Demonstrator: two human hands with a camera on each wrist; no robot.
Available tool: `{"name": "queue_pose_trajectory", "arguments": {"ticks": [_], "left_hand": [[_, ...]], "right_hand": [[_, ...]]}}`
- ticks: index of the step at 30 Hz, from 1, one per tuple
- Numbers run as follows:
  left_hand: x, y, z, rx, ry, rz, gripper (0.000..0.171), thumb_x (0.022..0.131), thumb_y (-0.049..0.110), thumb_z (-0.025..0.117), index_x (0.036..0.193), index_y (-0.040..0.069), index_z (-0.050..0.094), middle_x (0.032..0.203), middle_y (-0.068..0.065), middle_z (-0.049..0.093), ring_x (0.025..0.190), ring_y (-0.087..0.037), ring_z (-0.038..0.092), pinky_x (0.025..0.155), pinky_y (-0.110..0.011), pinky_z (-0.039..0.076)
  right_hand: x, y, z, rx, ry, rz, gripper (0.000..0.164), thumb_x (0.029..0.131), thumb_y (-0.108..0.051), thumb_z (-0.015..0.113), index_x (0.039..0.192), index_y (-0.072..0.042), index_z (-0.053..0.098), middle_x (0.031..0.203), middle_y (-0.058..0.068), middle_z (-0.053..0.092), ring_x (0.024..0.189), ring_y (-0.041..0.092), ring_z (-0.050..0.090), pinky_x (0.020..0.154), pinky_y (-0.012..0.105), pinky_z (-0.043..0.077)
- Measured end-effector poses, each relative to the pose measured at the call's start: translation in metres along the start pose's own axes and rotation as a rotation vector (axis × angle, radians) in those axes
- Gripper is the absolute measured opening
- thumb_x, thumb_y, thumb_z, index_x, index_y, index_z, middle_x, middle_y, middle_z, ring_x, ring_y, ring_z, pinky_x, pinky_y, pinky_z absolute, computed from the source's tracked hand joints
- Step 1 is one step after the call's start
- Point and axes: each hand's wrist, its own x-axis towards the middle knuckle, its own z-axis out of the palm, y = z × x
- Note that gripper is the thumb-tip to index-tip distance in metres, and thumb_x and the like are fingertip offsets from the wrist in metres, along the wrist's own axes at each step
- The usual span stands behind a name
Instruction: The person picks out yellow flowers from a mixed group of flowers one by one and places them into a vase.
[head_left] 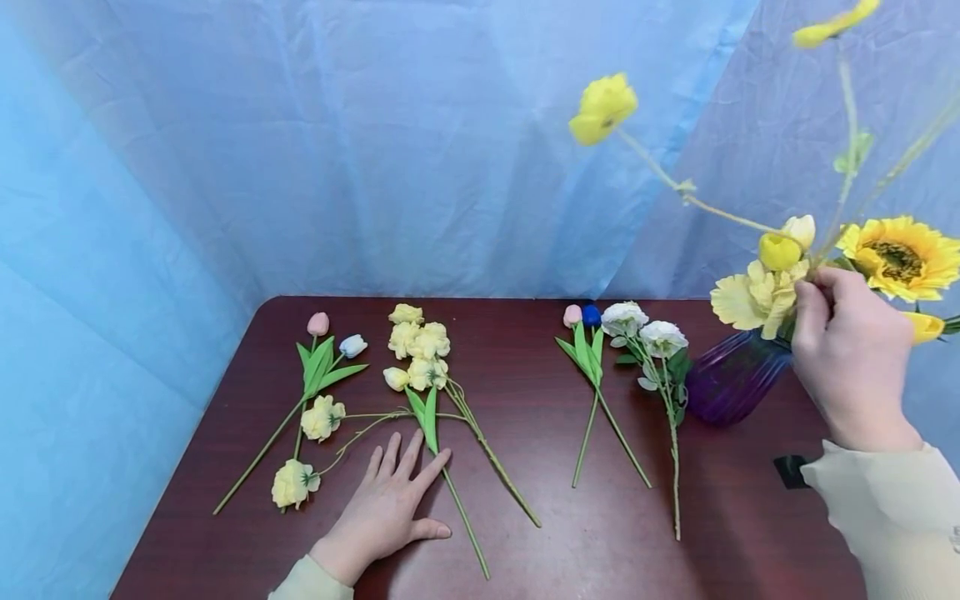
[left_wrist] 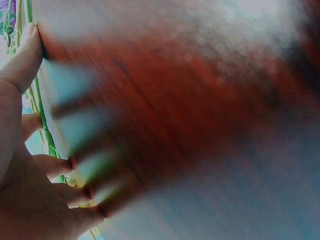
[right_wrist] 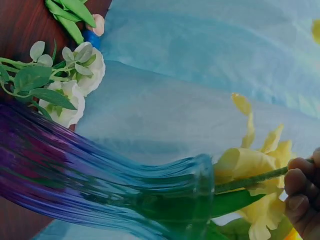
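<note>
My right hand (head_left: 855, 350) pinches the green stem (right_wrist: 252, 179) of a branching yellow flower (head_left: 603, 108) just above the mouth of a purple-blue glass vase (head_left: 738, 379). In the right wrist view the stem runs down into the vase's neck. A sunflower (head_left: 900, 258), a pale yellow bloom (head_left: 750, 300) and yellow tulips (head_left: 780, 250) crowd the vase top. My left hand (head_left: 386, 508) rests on the table with its fingers spread, its fingertips beside the stem of a pale yellow tulip (head_left: 396, 379). The left wrist view is mostly blurred.
On the dark red table (head_left: 525, 350) lie a pink tulip (head_left: 318, 324) and a whitish-blue tulip (head_left: 352, 346), several cream flowers (head_left: 431, 340), a second pink tulip (head_left: 572, 315), a blue tulip (head_left: 591, 315) and white flowers (head_left: 663, 339). Blue cloth (head_left: 412, 150) hangs behind.
</note>
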Motion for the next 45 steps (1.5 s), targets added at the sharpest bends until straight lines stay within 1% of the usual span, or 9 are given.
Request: {"name": "queue_pose_trajectory", "arguments": {"ticks": [8, 18, 25, 27, 32, 34, 39, 42, 45], "left_hand": [[0.001, 0.000, 0.000, -0.006, -0.021, -0.012, 0.096, 0.078, 0.068, 0.073, 0.158, 0.026, 0.041, 0.166, -0.022, 0.023, 0.149, -0.056, 0.020, 0.114, -0.070, 0.024], [0.000, 0.001, -0.003, -0.015, -0.020, -0.010, 0.095, 0.079, 0.067, 0.073, 0.158, 0.025, 0.041, 0.166, -0.024, 0.024, 0.149, -0.056, 0.020, 0.114, -0.070, 0.025], [-0.001, 0.002, -0.004, -0.033, -0.026, -0.012, 0.094, 0.080, 0.065, 0.074, 0.158, 0.024, 0.041, 0.165, -0.025, 0.023, 0.149, -0.056, 0.019, 0.115, -0.070, 0.023], [-0.001, 0.002, -0.004, -0.033, -0.027, -0.011, 0.094, 0.080, 0.065, 0.074, 0.158, 0.025, 0.041, 0.165, -0.025, 0.023, 0.149, -0.056, 0.019, 0.115, -0.069, 0.023], [0.000, 0.001, -0.005, -0.029, -0.025, -0.008, 0.094, 0.080, 0.064, 0.074, 0.158, 0.025, 0.041, 0.165, -0.024, 0.024, 0.149, -0.056, 0.019, 0.115, -0.069, 0.023], [0.000, 0.001, -0.005, -0.032, -0.025, -0.007, 0.094, 0.080, 0.064, 0.075, 0.158, 0.025, 0.041, 0.165, -0.024, 0.024, 0.149, -0.056, 0.019, 0.115, -0.069, 0.023], [0.001, 0.001, -0.004, -0.030, -0.024, -0.006, 0.094, 0.080, 0.064, 0.075, 0.158, 0.025, 0.040, 0.165, -0.024, 0.024, 0.149, -0.056, 0.020, 0.115, -0.070, 0.024], [0.001, 0.001, -0.004, -0.014, -0.017, -0.001, 0.095, 0.079, 0.065, 0.075, 0.158, 0.025, 0.041, 0.164, -0.024, 0.027, 0.148, -0.057, 0.021, 0.114, -0.070, 0.025], [0.000, 0.001, -0.004, 0.002, -0.009, 0.003, 0.095, 0.078, 0.065, 0.076, 0.158, 0.025, 0.042, 0.163, -0.024, 0.030, 0.147, -0.057, 0.023, 0.113, -0.070, 0.027]], "right_hand": [[-0.004, 0.011, 0.002, -0.047, -0.004, 0.200, 0.033, 0.106, -0.013, 0.051, 0.109, 0.018, 0.064, 0.082, 0.033, 0.064, 0.059, 0.042, 0.052, 0.059, 0.018, 0.022], [-0.007, 0.019, 0.011, -0.142, -0.077, 0.457, 0.040, 0.102, -0.019, 0.043, 0.099, 0.011, 0.069, 0.074, 0.030, 0.061, 0.065, 0.049, 0.053, 0.058, 0.054, 0.034], [-0.012, 0.016, 0.012, -0.171, -0.144, 0.585, 0.044, 0.103, -0.022, 0.042, 0.123, 0.008, 0.066, 0.085, 0.033, 0.064, 0.078, 0.056, 0.055, 0.067, 0.061, 0.038], [-0.015, 0.016, 0.013, -0.157, -0.115, 0.590, 0.041, 0.103, -0.023, 0.044, 0.128, 0.005, 0.061, 0.077, 0.029, 0.060, 0.075, 0.053, 0.055, 0.062, 0.056, 0.036], [-0.024, 0.013, 0.018, -0.108, 0.004, 0.573, 0.034, 0.100, -0.027, 0.049, 0.120, 0.000, 0.055, 0.068, -0.015, 0.042, 0.068, 0.038, 0.052, 0.060, 0.042, 0.030], [-0.029, 0.011, 0.020, -0.087, 0.061, 0.542, 0.022, 0.100, -0.027, 0.050, 0.108, -0.008, 0.056, 0.071, -0.023, 0.035, 0.062, 0.019, 0.048, 0.060, 0.038, 0.029], [-0.040, -0.003, 0.026, -0.007, 0.168, 0.434, 0.010, 0.096, -0.020, 0.053, 0.092, -0.011, 0.057, 0.068, -0.019, 0.044, 0.064, -0.022, 0.026, 0.057, 0.029, 0.027], [-0.048, -0.017, 0.033, 0.051, 0.180, 0.351, 0.023, 0.094, -0.016, 0.056, 0.097, 0.006, 0.060, 0.064, -0.001, 0.055, 0.066, -0.023, 0.030, 0.057, 0.026, 0.028], [-0.055, -0.034, 0.043, 0.091, 0.147, 0.200, 0.022, 0.093, -0.015, 0.057, 0.097, 0.006, 0.063, 0.066, 0.015, 0.060, 0.057, -0.006, 0.044, 0.052, 0.032, 0.030]]}}
